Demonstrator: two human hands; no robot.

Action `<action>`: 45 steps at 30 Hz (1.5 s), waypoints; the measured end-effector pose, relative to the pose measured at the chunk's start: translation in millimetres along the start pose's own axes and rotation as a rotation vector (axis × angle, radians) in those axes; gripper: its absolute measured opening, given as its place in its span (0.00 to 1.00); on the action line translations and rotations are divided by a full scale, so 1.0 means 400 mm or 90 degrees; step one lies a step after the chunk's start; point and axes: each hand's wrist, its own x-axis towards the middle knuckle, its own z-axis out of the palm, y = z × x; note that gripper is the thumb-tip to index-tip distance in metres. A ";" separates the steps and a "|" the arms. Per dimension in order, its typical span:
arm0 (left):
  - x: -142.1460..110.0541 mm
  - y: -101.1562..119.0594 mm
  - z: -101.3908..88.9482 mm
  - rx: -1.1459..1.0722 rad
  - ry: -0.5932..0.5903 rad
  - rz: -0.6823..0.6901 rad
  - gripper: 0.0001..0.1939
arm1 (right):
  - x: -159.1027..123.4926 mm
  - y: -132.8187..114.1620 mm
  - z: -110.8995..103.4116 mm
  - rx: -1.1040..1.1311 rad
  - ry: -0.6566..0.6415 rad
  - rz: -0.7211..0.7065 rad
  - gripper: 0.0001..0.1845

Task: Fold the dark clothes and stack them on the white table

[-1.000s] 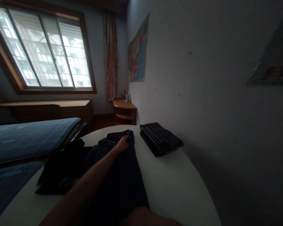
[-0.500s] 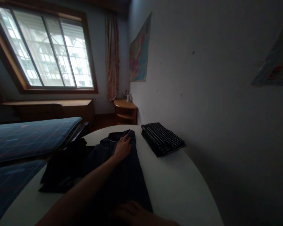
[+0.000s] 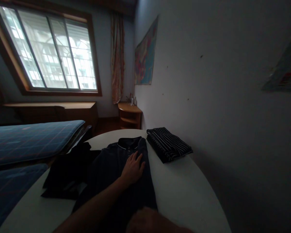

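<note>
A dark navy polo shirt [image 3: 106, 171] with a buttoned placket and a light-edged collar lies on the white round table [image 3: 184, 194], its right side folded inward in a straight edge. My left hand [image 3: 133, 169] rests flat on the chest of the shirt just below the collar, fingers spread. Low in the picture, my right hand [image 3: 146, 220] is over the lower part of the shirt, near its right edge. It is dark and smeared, so its fingers do not show clearly.
A folded black-and-white striped garment [image 3: 168, 144] sits at the table's right rim, close to the wall. Black cloth [image 3: 68, 171] lies left of the shirt. A blue plaid mattress [image 3: 34, 139] borders the table on the left. Behind stands a wooden corner shelf [image 3: 129, 107].
My left hand has moved from the collar's right side down onto the chest, uncovering the collar and buttons. The collar now sits slightly further right. My right hand has shifted slightly right.
</note>
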 end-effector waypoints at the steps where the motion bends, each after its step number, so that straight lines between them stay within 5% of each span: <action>1: -0.003 0.001 -0.003 0.008 0.014 -0.024 0.26 | 0.020 0.016 -0.028 -0.003 0.042 0.020 0.12; 4: -0.006 -0.002 -0.013 0.004 0.021 -0.035 0.24 | 0.097 0.087 -0.124 -0.020 0.288 0.165 0.11; 8: -0.003 -0.006 -0.019 -0.030 0.028 -0.022 0.21 | 0.219 0.216 -0.244 -0.119 0.389 0.232 0.15; 16: -0.003 -0.014 -0.032 -0.082 0.028 -0.037 0.22 | 0.387 0.404 -0.350 -0.271 0.319 0.396 0.24; 21: 0.000 -0.020 -0.029 -0.113 0.029 -0.046 0.19 | 0.439 0.441 -0.374 -0.325 0.243 0.448 0.22; 25: 0.003 -0.023 -0.029 -0.129 0.042 -0.067 0.15 | 0.473 0.441 -0.398 -0.370 0.260 0.465 0.20; 29: 0.007 -0.030 -0.032 -0.096 0.048 -0.089 0.14 | 0.488 0.431 -0.390 -0.397 0.292 0.459 0.21; 35: 0.006 -0.023 -0.031 -0.089 0.043 -0.085 0.15 | 0.486 0.405 -0.312 -0.412 0.321 0.460 0.21; 40: 0.003 -0.019 -0.036 -0.103 0.023 -0.041 0.14 | 0.465 0.393 -0.240 -0.382 0.283 0.478 0.21; 45: -0.003 -0.013 -0.039 -0.105 0.025 -0.034 0.12 | 0.428 0.392 -0.227 -0.358 0.245 0.492 0.25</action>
